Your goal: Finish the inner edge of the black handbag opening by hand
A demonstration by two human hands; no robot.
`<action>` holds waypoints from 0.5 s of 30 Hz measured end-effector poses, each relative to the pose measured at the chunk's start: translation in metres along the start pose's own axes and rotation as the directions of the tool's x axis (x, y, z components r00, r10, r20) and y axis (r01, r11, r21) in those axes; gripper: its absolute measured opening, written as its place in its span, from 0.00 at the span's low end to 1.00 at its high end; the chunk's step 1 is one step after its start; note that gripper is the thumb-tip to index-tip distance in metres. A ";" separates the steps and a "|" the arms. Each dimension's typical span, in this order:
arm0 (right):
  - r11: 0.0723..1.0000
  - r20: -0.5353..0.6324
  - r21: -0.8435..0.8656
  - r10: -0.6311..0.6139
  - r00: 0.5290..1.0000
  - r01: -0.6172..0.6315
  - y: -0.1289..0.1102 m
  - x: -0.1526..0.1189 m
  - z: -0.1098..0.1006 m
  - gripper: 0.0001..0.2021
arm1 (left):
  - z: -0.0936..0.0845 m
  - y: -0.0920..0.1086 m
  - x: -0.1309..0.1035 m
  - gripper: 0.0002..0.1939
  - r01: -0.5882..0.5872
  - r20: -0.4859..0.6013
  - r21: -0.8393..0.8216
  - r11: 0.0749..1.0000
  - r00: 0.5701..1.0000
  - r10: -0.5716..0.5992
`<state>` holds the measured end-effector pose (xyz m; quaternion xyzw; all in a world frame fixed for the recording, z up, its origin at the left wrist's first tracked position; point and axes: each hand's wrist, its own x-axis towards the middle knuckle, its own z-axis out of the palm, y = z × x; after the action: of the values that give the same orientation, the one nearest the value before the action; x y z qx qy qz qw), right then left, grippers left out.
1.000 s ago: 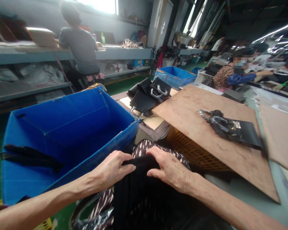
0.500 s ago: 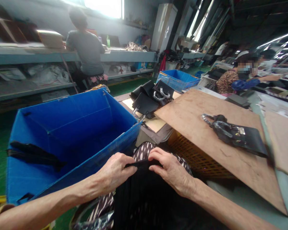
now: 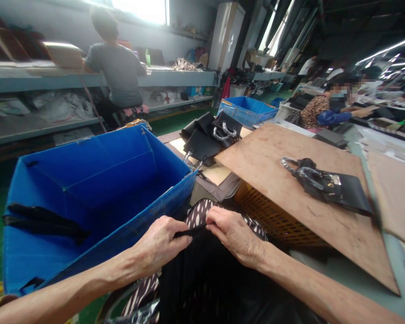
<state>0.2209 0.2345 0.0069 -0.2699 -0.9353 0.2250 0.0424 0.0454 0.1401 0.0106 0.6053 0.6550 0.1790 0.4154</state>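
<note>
On my lap lies a black bag (image 3: 209,274), soft and dark, most of its shape lost in shadow. My left hand (image 3: 164,243) pinches its upper edge between thumb and fingers. Just to the right, my right hand (image 3: 234,234) grips the same edge with its fingers closed. Patterned brown-and-white cloth (image 3: 198,213) shows beyond the edge, over my knees. A plastic-wrapped handle (image 3: 135,312) is partly visible at the bottom, left of the bag.
A large blue bin (image 3: 104,168) stands at left with black strips over its side. To the right, a brown board (image 3: 273,180) on a yellow crate (image 3: 276,220) bears a black handbag (image 3: 337,189). More black bags (image 3: 202,144) lie ahead. People sit working farther off.
My right hand's fingers have drawn closer together on the bag's edge. The left hand keeps its pinch. The whole view has shifted slightly.
</note>
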 end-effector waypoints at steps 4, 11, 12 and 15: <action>1.000 0.011 -0.011 -0.027 1.000 0.027 -0.001 0.000 -0.002 0.05 | -0.001 -0.001 0.000 0.11 -0.010 0.019 0.010 1.000 1.000 0.010; 0.997 0.007 -0.040 -0.072 0.997 0.073 0.004 -0.003 0.002 0.07 | -0.003 0.002 0.000 0.12 -0.014 0.026 0.030 0.999 1.000 0.013; 0.993 0.025 -0.072 -0.092 0.995 0.094 0.005 -0.003 0.002 0.07 | -0.002 0.003 0.000 0.12 -0.006 0.022 0.042 0.999 1.000 0.005; 0.983 0.049 -0.150 -0.101 0.994 0.107 0.007 -0.004 0.003 0.08 | 0.001 0.004 0.001 0.13 0.008 0.012 0.070 0.997 1.000 -0.009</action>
<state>0.2271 0.2362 0.0018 -0.2185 -0.9632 0.1558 0.0140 0.0488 0.1414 0.0122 0.6178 0.6610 0.1504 0.3985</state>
